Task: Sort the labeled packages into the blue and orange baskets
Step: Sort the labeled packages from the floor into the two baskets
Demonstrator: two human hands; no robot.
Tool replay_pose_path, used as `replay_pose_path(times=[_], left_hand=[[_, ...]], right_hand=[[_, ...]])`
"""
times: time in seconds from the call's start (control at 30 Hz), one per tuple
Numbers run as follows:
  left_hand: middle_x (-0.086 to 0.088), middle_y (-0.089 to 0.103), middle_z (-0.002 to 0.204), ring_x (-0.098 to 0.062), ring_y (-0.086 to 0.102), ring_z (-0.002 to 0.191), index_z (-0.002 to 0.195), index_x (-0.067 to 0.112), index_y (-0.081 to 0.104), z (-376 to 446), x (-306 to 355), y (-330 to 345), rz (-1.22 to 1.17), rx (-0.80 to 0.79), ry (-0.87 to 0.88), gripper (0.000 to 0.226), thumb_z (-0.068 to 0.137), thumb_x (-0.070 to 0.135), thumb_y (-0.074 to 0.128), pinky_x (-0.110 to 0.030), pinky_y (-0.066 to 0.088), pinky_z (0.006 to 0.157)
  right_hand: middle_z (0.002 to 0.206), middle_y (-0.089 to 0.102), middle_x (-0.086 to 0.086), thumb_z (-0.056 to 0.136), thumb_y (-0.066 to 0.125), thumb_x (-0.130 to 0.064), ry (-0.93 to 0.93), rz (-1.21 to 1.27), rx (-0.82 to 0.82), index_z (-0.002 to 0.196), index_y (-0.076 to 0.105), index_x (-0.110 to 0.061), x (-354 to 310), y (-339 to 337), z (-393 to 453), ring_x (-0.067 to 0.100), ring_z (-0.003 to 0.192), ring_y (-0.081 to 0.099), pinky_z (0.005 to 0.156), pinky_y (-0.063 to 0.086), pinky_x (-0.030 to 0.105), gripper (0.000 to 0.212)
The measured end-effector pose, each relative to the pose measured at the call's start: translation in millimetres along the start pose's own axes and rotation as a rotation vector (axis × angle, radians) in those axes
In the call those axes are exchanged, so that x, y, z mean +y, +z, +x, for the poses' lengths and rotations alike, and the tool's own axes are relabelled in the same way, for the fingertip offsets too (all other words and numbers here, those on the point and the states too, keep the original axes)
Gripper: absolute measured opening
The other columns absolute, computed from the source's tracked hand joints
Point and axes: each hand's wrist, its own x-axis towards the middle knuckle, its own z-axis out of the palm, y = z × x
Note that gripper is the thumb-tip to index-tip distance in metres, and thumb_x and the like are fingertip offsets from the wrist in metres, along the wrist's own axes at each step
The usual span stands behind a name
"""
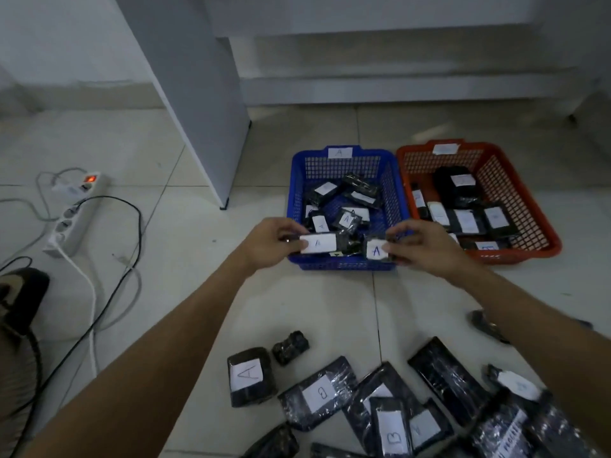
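Your left hand (269, 244) pinches a long black package labeled A (325, 243) and your right hand (418, 246) pinches a smaller A package (376, 250), both over the blue basket's (297, 200) near rim. The orange basket (542, 206) sits just beside it at 3 o'clock. Unsorted packages (393, 404) lie on the floor (185, 239) at 6 o'clock.

The label on the far rim of the orange basket (446, 148) is too blurred to read. Inside the orange basket, several package labels are also too faint to tell. In front of the orange basket, the pile of black packages (429, 418) is cut off by the bottom edge. Far to its left, a dark fan-like object (20, 302) is cut by the left edge.
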Motion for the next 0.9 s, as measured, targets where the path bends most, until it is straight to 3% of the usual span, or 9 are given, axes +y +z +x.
replay_pose_path(times=[0.1, 0.17, 0.3, 0.47, 0.57, 0.7, 0.77, 0.83, 0.9], left_hand=[[-0.006, 0.074, 0.107, -0.019, 0.068, 0.099, 0.109, 0.015, 0.070, 55, 10, 6, 0.272, -0.050, 0.009, 0.022, 0.087, 0.011, 0.073, -0.028, 0.054, 0.087], [-0.007, 0.074, 0.108, -0.020, 0.068, 0.102, 0.112, 0.016, 0.070, 83, 9, 16, 0.433, -0.121, -0.011, 0.025, 0.087, 0.012, 0.073, -0.031, 0.053, 0.093], [-0.006, 0.074, 0.111, -0.018, 0.066, 0.103, 0.112, 0.016, 0.075, 108, -2, 36, 0.595, -0.233, -0.033, 0.025, 0.089, 0.008, 0.067, -0.021, 0.049, 0.089], [-0.005, 0.072, 0.116, -0.018, 0.066, 0.109, 0.118, 0.011, 0.072, 108, -16, 46, 0.614, -0.129, 0.014, 0.031, 0.087, 0.009, 0.072, -0.020, 0.046, 0.095], [-0.005, 0.069, 0.122, -0.019, 0.064, 0.113, 0.125, 0.014, 0.067, 94, -19, 48, 0.583, -0.078, 0.073, 0.039, 0.087, 0.017, 0.074, -0.024, 0.046, 0.098], [-0.006, 0.068, 0.120, -0.021, 0.063, 0.109, 0.126, 0.014, 0.063, 61, -12, 51, 0.555, -0.061, 0.165, 0.041, 0.086, 0.018, 0.073, -0.030, 0.049, 0.096], [-0.009, 0.066, 0.121, -0.024, 0.062, 0.110, 0.126, 0.011, 0.063, 37, -7, 54, 0.515, -0.050, 0.186, 0.043, 0.085, 0.015, 0.074, -0.035, 0.050, 0.097], [-0.010, 0.062, 0.127, -0.024, 0.058, 0.115, 0.129, 0.011, 0.061, 6, -4, 57, 0.487, -0.019, 0.185, 0.048, 0.084, 0.016, 0.075, -0.029, 0.045, 0.098], [-0.007, 0.062, 0.130, -0.022, 0.057, 0.117, 0.131, 0.011, 0.060, -29, -2, 60, 0.466, -0.008, 0.158, 0.048, 0.086, 0.018, 0.074, -0.020, 0.039, 0.095]], right_hand=[[0.092, 0.074, 0.017, 0.085, 0.080, -0.012, 0.024, -0.108, 0.017, 0.098, 0.068, -0.011, -4, 1, 48, 0.029, 0.079, 0.075, 0.069, 0.064, 0.037, 0.017], [0.095, 0.073, 0.017, 0.085, 0.080, -0.012, 0.068, -0.216, -0.040, 0.092, 0.067, -0.013, -2, 7, 73, 0.024, 0.074, 0.074, 0.066, 0.064, 0.033, 0.014], [0.104, 0.069, 0.013, 0.088, 0.077, -0.014, 0.123, -0.395, -0.122, 0.111, 0.071, -0.006, 19, 23, 98, 0.029, 0.085, 0.074, 0.077, 0.063, 0.041, 0.025], [0.119, 0.070, 0.016, 0.087, 0.079, -0.022, 0.019, -0.563, 0.021, 0.124, 0.069, -0.007, 37, 26, 99, 0.030, 0.110, 0.066, 0.101, 0.053, 0.040, 0.041], [0.122, 0.068, 0.009, 0.086, 0.079, -0.028, -0.079, -0.497, 0.074, 0.127, 0.068, -0.013, 39, 19, 89, 0.024, 0.112, 0.063, 0.099, 0.053, 0.036, 0.045], [0.110, 0.067, -0.005, 0.084, 0.081, -0.027, -0.193, -0.487, 0.010, 0.120, 0.071, -0.018, 31, 6, 50, 0.012, 0.094, 0.060, 0.084, 0.048, 0.026, 0.038], [0.121, 0.069, 0.000, 0.084, 0.081, -0.027, -0.183, -0.492, -0.010, 0.121, 0.071, -0.019, 31, -2, 23, 0.016, 0.107, 0.063, 0.095, 0.051, 0.032, 0.039], [0.128, 0.066, 0.003, 0.085, 0.080, -0.025, -0.150, -0.500, -0.024, 0.125, 0.069, -0.017, 33, -10, -9, 0.019, 0.118, 0.060, 0.104, 0.048, 0.037, 0.042], [0.123, 0.065, 0.001, 0.086, 0.079, -0.023, -0.140, -0.507, -0.027, 0.125, 0.068, -0.014, 33, -13, -45, 0.017, 0.111, 0.059, 0.097, 0.047, 0.031, 0.041]])
